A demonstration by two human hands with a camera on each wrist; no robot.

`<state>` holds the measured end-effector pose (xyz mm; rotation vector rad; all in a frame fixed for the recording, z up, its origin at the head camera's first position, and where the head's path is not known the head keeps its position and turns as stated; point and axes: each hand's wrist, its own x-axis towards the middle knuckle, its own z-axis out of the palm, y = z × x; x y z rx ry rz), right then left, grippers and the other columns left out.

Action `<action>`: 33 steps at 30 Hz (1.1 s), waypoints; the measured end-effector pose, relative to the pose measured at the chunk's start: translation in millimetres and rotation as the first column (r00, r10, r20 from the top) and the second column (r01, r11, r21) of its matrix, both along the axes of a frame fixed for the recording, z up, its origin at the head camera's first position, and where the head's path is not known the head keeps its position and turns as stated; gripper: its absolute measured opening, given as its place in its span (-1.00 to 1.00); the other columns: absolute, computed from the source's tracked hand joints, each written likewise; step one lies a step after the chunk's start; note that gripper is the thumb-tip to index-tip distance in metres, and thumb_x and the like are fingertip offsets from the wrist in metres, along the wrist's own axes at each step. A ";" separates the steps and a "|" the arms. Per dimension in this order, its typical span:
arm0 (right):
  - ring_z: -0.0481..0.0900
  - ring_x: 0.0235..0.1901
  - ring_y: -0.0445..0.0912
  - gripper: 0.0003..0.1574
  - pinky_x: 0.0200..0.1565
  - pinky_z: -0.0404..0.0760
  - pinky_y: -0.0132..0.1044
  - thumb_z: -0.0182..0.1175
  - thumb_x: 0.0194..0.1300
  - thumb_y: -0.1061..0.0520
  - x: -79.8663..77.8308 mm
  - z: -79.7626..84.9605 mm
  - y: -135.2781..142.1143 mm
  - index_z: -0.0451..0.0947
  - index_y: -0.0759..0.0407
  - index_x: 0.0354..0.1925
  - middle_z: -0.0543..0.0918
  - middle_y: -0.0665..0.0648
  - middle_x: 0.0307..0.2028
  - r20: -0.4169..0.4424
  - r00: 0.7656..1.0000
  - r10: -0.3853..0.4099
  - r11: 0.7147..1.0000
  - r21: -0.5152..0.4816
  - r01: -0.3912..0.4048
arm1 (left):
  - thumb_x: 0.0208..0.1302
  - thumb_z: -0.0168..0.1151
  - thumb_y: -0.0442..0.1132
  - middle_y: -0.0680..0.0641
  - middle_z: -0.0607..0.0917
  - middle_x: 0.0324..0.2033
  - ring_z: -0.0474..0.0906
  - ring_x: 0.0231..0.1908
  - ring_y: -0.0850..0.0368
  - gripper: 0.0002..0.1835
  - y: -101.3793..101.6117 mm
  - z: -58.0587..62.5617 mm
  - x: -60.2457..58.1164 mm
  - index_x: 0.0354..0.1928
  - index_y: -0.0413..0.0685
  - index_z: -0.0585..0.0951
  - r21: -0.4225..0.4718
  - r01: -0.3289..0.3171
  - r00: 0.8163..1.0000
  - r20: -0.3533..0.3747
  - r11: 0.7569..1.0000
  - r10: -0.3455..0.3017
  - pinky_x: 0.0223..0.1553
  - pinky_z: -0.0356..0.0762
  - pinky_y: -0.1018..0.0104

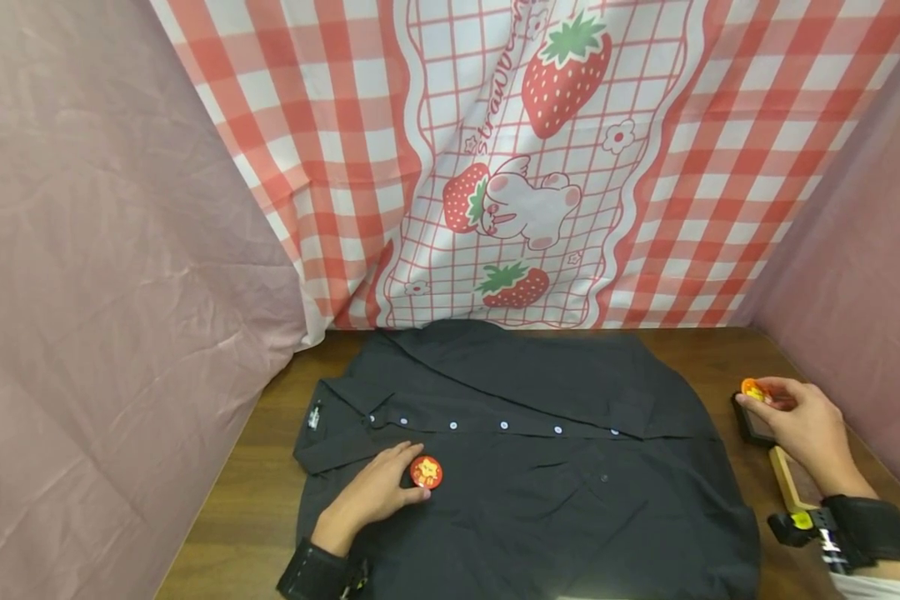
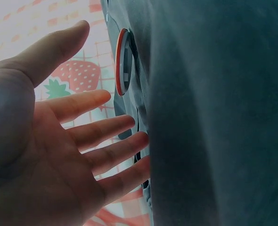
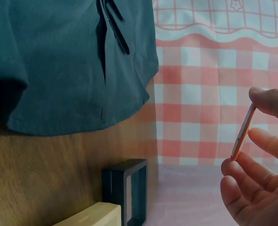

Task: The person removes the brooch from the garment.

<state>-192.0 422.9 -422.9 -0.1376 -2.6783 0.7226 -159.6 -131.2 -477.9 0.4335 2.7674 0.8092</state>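
Observation:
A dark button-up shirt [image 1: 540, 500] lies spread on the wooden table. On its front is a round red button badge [image 1: 427, 472] with a yellow design; in the left wrist view the badge [image 2: 122, 62] appears edge-on, its pale back toward the cloth. Beside it my left hand [image 1: 375, 492] rests over the shirt, fingers extended and apart from the badge. Off to the right, my right hand [image 1: 806, 421] pinches an orange round badge [image 1: 753, 390] between thumb and fingers. In the right wrist view this badge [image 3: 242, 132] is seen from its thin side.
Below my right hand sit a black-framed box [image 1: 754, 427] and a light wooden-framed one [image 1: 787, 479], partly hidden by the hand. A red checkered strawberry cloth [image 1: 540, 200] hangs behind the table [image 1: 228, 492]. Pink fabric [image 1: 120, 292] walls both sides.

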 end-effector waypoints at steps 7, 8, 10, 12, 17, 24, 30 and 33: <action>0.39 -0.39 -0.46 -0.31 -0.44 0.32 -0.38 0.28 0.27 -0.14 -3.0 2.9 4.3 0.52 0.46 0.03 0.59 0.50 -0.13 0.005 1.000 -0.002 1.000 0.020 0.002 | 0.17 0.38 -0.01 -0.32 0.40 0.33 0.30 0.35 -0.28 -0.26 -1.2 1.7 -1.8 0.32 -0.22 0.41 0.012 0.007 1.000 -0.007 1.000 -0.007 0.32 0.28 -0.20; 0.48 -0.36 -0.30 -0.30 -0.42 0.34 -0.34 0.27 0.28 -0.15 -3.5 3.2 4.9 0.51 0.47 0.04 0.58 0.51 -0.12 0.014 1.000 -0.005 1.000 0.027 0.005 | 0.17 0.38 -0.02 -0.31 0.40 0.33 0.30 0.35 -0.27 -0.27 -1.3 1.8 -2.2 0.32 -0.23 0.42 0.013 0.008 1.000 -0.013 1.000 -0.008 0.33 0.28 -0.20; 0.53 -0.29 0.05 -0.29 -0.39 0.36 -0.24 0.25 0.30 -0.14 -4.0 3.3 6.3 0.50 0.48 0.05 0.56 0.52 -0.12 0.028 1.000 -0.010 0.999 0.032 0.009 | 0.17 0.38 -0.03 -0.31 0.40 0.33 0.30 0.36 -0.27 -0.27 -1.4 1.4 -2.8 0.31 -0.23 0.42 0.015 0.010 1.000 -0.017 1.000 -0.010 0.33 0.27 -0.19; 0.49 -0.22 0.26 -0.28 -0.38 0.36 -0.13 0.23 0.32 -0.14 -3.7 2.5 7.8 0.48 0.50 0.06 0.53 0.53 -0.12 0.044 0.999 -0.014 0.999 0.032 0.012 | 0.17 0.39 -0.03 -0.31 0.41 0.33 0.31 0.35 -0.26 -0.27 -1.5 0.6 -3.1 0.31 -0.24 0.42 0.016 0.013 1.000 -0.020 1.000 -0.013 0.33 0.28 -0.18; 0.49 -0.20 0.33 -0.27 -0.36 0.39 -0.03 0.24 0.31 -0.14 -3.3 -1.4 11.9 0.47 0.51 0.06 0.53 0.56 -0.10 0.055 0.998 -0.021 0.999 0.034 0.019 | 0.16 0.39 -0.04 -0.31 0.41 0.32 0.32 0.35 -0.27 -0.27 -1.1 0.7 -1.6 0.30 -0.25 0.43 0.020 0.018 1.000 -0.023 1.000 -0.017 0.32 0.29 -0.18; 0.50 -0.24 0.32 -0.28 -0.37 0.38 -0.03 0.26 0.29 -0.14 -4.0 -4.2 16.9 0.48 0.52 0.03 0.55 0.55 -0.14 0.042 0.999 -0.017 0.999 0.049 0.015 | 0.16 0.39 -0.03 -0.31 0.41 0.32 0.31 0.35 -0.27 -0.27 -1.0 -0.1 -1.2 0.31 -0.24 0.43 0.019 0.013 1.000 -0.022 1.000 -0.012 0.32 0.29 -0.19; 0.52 -0.24 0.34 -0.27 -0.35 0.41 0.04 0.26 0.29 -0.14 -4.8 -3.9 19.8 0.48 0.54 0.02 0.56 0.57 -0.13 0.054 0.998 -0.020 0.998 0.052 0.017 | 0.17 0.39 -0.02 -0.30 0.41 0.33 0.31 0.35 -0.26 -0.27 -1.1 -0.1 -0.7 0.32 -0.22 0.42 0.012 0.006 1.000 -0.007 1.000 -0.006 0.32 0.29 -0.19; 0.53 -0.25 0.35 -0.26 -0.35 0.41 0.04 0.26 0.29 -0.15 -6.1 -3.6 22.1 0.49 0.54 0.01 0.57 0.57 -0.14 0.057 0.998 -0.021 0.998 0.053 0.018 | 0.17 0.38 -0.01 -0.29 0.41 0.33 0.30 0.35 -0.26 -0.27 -1.5 -0.2 -0.3 0.32 -0.22 0.42 0.012 0.004 1.000 -0.002 1.000 -0.004 0.32 0.28 -0.19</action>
